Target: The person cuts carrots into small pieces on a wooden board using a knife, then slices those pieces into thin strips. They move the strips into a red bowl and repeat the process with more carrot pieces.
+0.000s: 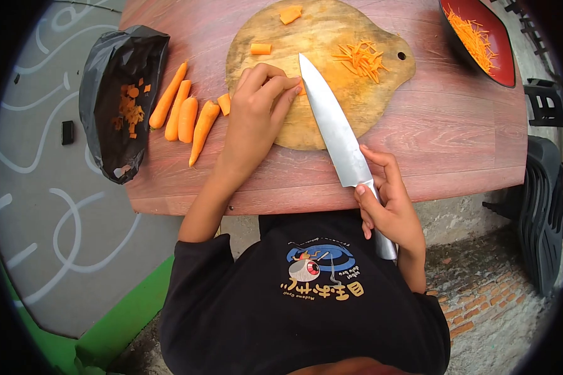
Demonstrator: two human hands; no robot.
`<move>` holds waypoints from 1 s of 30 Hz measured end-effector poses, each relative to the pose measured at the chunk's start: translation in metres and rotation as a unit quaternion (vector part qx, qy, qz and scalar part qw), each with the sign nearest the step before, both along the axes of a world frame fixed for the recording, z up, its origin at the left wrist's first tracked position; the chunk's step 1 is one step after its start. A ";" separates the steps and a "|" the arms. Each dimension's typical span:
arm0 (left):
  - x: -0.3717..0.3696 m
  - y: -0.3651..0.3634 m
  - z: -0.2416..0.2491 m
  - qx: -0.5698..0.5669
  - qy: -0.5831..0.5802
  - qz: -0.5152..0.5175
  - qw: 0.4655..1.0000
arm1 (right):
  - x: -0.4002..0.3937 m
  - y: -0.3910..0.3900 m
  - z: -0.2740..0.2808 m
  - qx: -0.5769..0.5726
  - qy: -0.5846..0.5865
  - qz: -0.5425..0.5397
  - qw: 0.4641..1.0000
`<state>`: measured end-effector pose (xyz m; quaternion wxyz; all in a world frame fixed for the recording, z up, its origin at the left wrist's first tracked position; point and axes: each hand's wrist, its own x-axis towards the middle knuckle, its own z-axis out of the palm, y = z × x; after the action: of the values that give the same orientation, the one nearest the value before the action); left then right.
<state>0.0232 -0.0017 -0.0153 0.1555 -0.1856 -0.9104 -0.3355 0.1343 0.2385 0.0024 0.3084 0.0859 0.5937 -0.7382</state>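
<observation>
Steadying a carrot piece [303,89] on the round wooden cutting board [363,106], left hand [256,101] had bunched fingertips closed on it, apparently against slipping beside the chef's knife [333,122]. Right hand [389,206] wrapped the handle, presumably for control. Carrot shreds [361,60] sat apart, likely for working room; four carrots [187,119] lay left, handy.
</observation>
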 end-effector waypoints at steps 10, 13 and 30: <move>0.003 0.001 0.000 0.009 -0.035 0.024 0.999 | -0.001 0.003 -0.003 0.026 0.004 0.021 0.999; 0.003 0.002 -0.001 0.021 -0.040 0.033 0.998 | -0.001 0.002 -0.001 0.037 0.008 0.031 0.999; 0.001 -0.003 -0.006 0.015 -0.010 0.007 1.000 | 0.000 -0.011 -0.002 0.057 0.009 0.013 0.998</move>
<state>0.0242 -0.0043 -0.0212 0.1520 -0.1732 -0.9079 -0.3501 0.1339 0.2272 -0.0001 0.3072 0.0889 0.6390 -0.6996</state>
